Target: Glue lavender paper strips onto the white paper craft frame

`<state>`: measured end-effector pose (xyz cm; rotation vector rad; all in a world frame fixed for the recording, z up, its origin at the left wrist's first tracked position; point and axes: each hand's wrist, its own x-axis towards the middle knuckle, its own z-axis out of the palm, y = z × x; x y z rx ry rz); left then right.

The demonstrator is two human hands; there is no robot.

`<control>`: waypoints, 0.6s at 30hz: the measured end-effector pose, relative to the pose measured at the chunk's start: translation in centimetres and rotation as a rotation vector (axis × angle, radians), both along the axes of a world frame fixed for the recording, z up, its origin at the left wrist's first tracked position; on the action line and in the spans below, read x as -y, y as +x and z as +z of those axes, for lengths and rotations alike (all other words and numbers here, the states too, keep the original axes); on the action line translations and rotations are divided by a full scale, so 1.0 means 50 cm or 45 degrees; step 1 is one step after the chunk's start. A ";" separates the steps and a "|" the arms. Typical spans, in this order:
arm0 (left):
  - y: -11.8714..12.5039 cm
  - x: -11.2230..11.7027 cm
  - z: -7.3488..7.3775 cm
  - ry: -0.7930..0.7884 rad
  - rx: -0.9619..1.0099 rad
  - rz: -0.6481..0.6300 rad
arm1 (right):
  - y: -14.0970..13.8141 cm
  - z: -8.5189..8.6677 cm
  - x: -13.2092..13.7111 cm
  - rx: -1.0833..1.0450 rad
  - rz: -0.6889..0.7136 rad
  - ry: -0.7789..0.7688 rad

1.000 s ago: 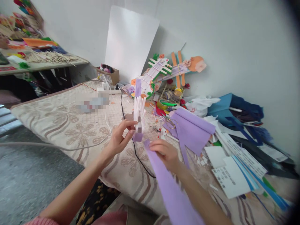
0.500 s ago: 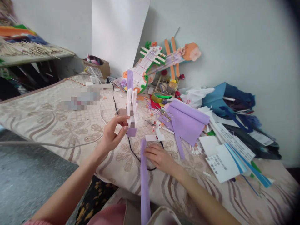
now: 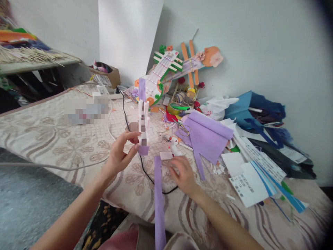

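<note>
My left hand (image 3: 122,151) pinches the near end of a narrow craft piece (image 3: 144,139), made of white upright strips with purple paper at its ends. My right hand (image 3: 183,173) hovers with curled fingers, thumb and fingertips apart and nothing visible between them. Just beyond its fingertips lies a small white glue gun (image 3: 174,147) with a black cable, beside a white card (image 3: 165,155). To the left of that hand, a long purple paper strip (image 3: 159,201) runs from the table down toward my lap.
Scissors (image 3: 184,130) rest by a purple sheet (image 3: 208,133). Decorated instrument-shaped crafts (image 3: 162,71) lean on the wall. At right are white cards (image 3: 247,184) and a blue bag (image 3: 238,106). A black cable (image 3: 145,166) crosses the patterned tablecloth (image 3: 75,146).
My right hand has left the purple strip and moved right, its fingers now curled close to the glue gun. My left hand keeps hold of the craft piece, slightly lower in view.
</note>
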<state>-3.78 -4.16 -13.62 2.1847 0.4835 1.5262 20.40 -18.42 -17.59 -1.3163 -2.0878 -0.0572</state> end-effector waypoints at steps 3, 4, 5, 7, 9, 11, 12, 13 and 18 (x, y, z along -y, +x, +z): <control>-0.004 -0.002 -0.003 -0.015 -0.026 -0.013 | 0.022 0.004 -0.024 -0.310 -0.496 0.021; -0.006 -0.002 -0.004 -0.020 -0.027 -0.023 | 0.029 0.007 -0.037 -0.347 -0.571 -0.055; -0.008 -0.003 -0.005 -0.024 -0.028 -0.033 | 0.036 0.010 -0.052 -0.343 -0.595 -0.155; -0.010 -0.004 -0.005 -0.013 -0.039 -0.048 | 0.043 0.014 -0.083 -0.292 -0.632 -0.356; -0.011 -0.005 -0.004 0.015 -0.069 -0.040 | 0.043 0.015 -0.109 -0.266 -0.667 -0.440; -0.009 -0.004 -0.002 0.052 -0.087 -0.025 | 0.040 0.015 -0.126 -0.278 -0.676 -0.433; -0.008 -0.004 -0.002 0.067 -0.087 -0.020 | 0.038 0.015 -0.130 -0.290 -0.665 -0.420; -0.006 -0.003 -0.002 0.078 -0.083 -0.018 | 0.037 0.016 -0.131 -0.305 -0.654 -0.408; 0.001 0.000 -0.009 0.086 -0.086 0.024 | 0.046 0.043 -0.098 -0.417 -0.633 -0.331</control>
